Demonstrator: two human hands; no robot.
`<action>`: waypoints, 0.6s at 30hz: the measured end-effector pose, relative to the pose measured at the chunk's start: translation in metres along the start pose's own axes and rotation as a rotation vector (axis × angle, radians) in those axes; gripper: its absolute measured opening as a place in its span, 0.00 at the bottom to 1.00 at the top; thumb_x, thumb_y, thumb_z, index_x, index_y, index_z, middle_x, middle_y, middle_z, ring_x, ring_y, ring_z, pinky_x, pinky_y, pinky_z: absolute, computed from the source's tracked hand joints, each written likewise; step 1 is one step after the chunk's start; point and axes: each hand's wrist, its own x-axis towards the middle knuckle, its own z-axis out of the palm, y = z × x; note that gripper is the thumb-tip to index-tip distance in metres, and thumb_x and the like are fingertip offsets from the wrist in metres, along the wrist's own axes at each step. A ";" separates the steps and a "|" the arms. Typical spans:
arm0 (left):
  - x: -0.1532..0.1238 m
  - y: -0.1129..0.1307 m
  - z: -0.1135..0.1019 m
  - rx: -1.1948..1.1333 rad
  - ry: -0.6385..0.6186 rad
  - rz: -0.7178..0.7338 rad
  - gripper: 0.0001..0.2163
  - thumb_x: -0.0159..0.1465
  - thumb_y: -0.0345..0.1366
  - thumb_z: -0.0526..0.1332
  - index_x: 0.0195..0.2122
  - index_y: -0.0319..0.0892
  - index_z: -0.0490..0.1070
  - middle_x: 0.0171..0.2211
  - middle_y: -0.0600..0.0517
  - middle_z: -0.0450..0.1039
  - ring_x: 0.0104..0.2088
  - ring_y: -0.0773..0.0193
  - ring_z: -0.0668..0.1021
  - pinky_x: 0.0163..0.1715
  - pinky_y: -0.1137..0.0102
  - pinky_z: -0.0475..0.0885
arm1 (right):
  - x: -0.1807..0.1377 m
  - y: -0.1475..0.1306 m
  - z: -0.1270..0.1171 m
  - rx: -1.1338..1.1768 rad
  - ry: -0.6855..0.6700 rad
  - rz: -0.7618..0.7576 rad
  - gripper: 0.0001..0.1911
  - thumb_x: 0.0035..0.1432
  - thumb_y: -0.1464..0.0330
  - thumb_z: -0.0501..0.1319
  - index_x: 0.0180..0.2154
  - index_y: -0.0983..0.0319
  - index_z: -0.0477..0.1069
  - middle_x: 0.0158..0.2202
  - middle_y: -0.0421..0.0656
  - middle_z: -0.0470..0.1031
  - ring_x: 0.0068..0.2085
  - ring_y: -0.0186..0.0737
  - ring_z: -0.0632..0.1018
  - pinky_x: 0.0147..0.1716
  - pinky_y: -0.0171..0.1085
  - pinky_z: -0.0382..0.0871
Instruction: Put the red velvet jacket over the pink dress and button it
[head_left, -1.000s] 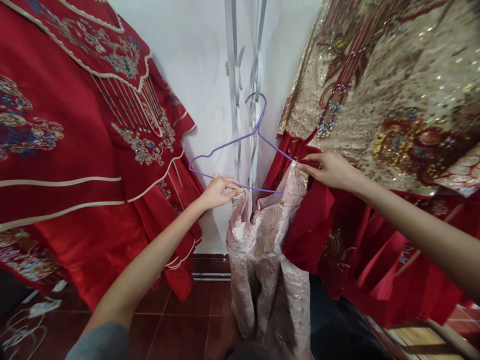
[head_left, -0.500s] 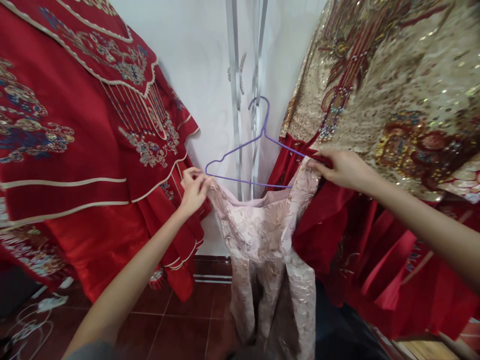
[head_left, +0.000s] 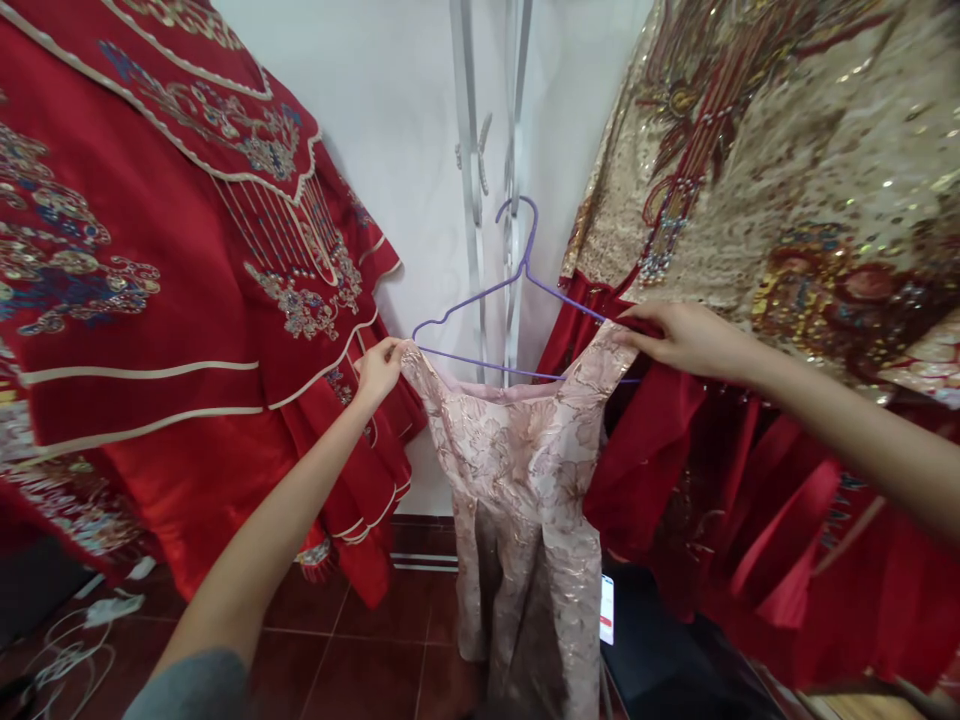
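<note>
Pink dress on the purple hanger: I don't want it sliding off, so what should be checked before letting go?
1. Left hand grips the pink dress at its left shoulder: ok.
2. Right hand holds the right shoulder: ok.
3. Left shoulder seated over the purple hanger: not ok, hanger end bare.
4. Right shoulder seated: cannot tell.
5. Hook caught on the metal rail: cannot tell.

A red embroidered garment (head_left: 150, 330) hangs just left of the left hand (head_left: 379, 368), with gold and blue patterns. Above the right hand (head_left: 686, 338) hangs a gold sequined robe (head_left: 787, 160), and red fabric (head_left: 750, 520) falls below it. Between the hands, behind them, metal rails (head_left: 487, 150) run up a white wall (head_left: 390, 120). Below the left hand, white cables (head_left: 82, 630) lie on the dark red tiled floor (head_left: 360, 670).
</note>
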 end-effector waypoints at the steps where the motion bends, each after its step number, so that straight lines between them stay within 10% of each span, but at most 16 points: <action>1: 0.001 0.001 0.002 -0.034 -0.004 0.006 0.11 0.60 0.44 0.59 0.33 0.43 0.75 0.33 0.50 0.79 0.38 0.56 0.78 0.45 0.64 0.68 | 0.000 0.000 -0.001 -0.005 -0.004 0.000 0.23 0.61 0.56 0.52 0.44 0.67 0.73 0.35 0.51 0.77 0.32 0.43 0.74 0.31 0.37 0.60; 9: -0.001 0.008 -0.002 -0.223 0.009 0.063 0.18 0.58 0.52 0.60 0.34 0.40 0.75 0.34 0.48 0.78 0.38 0.57 0.78 0.43 0.67 0.70 | 0.002 0.001 -0.006 -0.033 -0.036 -0.025 0.22 0.62 0.57 0.52 0.43 0.68 0.74 0.34 0.51 0.76 0.31 0.42 0.72 0.33 0.37 0.60; 18: 0.036 0.063 0.037 -0.139 -0.103 0.143 0.10 0.61 0.39 0.59 0.29 0.39 0.75 0.27 0.50 0.75 0.31 0.59 0.76 0.38 0.66 0.69 | 0.001 0.005 -0.009 -0.086 0.000 -0.047 0.18 0.62 0.56 0.51 0.34 0.64 0.69 0.30 0.49 0.73 0.29 0.41 0.70 0.31 0.37 0.58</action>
